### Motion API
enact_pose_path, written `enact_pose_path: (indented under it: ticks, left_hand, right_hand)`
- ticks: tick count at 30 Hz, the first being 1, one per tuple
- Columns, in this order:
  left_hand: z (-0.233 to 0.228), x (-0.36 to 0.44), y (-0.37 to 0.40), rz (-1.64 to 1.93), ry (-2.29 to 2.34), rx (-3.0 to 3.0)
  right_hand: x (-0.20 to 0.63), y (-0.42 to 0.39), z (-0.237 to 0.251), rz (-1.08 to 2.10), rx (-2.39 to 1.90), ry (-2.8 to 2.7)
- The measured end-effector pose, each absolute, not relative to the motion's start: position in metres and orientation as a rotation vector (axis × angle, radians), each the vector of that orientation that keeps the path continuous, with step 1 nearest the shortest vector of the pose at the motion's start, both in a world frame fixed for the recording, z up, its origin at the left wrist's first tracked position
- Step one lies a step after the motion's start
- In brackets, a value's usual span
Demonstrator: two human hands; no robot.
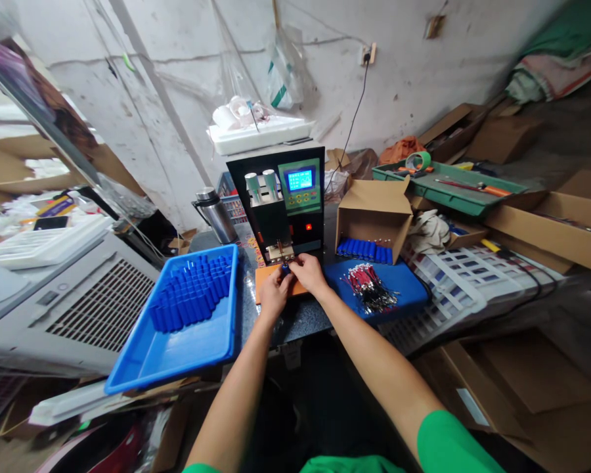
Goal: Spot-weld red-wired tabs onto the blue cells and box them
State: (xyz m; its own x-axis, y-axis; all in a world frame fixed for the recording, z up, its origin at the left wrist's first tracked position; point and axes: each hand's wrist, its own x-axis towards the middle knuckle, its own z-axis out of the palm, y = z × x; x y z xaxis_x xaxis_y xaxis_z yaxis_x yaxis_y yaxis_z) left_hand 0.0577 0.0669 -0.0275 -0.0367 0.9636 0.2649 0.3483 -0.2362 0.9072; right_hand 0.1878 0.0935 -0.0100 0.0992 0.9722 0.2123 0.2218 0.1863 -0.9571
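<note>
the dark counter (305, 315) is carrying everything, with the person sitting at its near edge in green sleeves. a black spot-welding machine (280, 197) is standing upright at the middle of it, its green panel and lit blue screen facing the person. to the left a blue tray (177, 355) is lying tilted off the counter's edge, holding a cluster of blue cylindrical cells (190, 292) in its far half. to the right of the machine an open cardboard box (374, 210) is lying on its side with more blue cells (364, 249) lined up in its mouth. in front of that box a blue mat (404, 289) is bearing a heap of red-and-black wire leads (369, 289). an orange pad (266, 279) is lying under the hands at the foot of the machine. the left hand (274, 292) and the right hand (309, 272) are meeting just below the machine's electrodes, each grip pinched together on a single small blue cell (286, 268), which is sitting between the fingertips right under the welding tips
</note>
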Motion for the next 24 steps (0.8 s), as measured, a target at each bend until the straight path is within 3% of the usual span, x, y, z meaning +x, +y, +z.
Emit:
enact_pose_path:
  ticks: [21, 24]
  left_hand:
    - [-0.026, 0.058, 0.066, 1.281, 1.409, 1.673]
    - [-0.024, 0.058, 0.064, 1.299, 1.388, 1.656]
  right_hand:
    - [0.193, 0.084, -0.006, 0.893, -1.244, -1.366]
    - [0.203, 0.074, 0.0, 0.778, -1.351, -1.428]
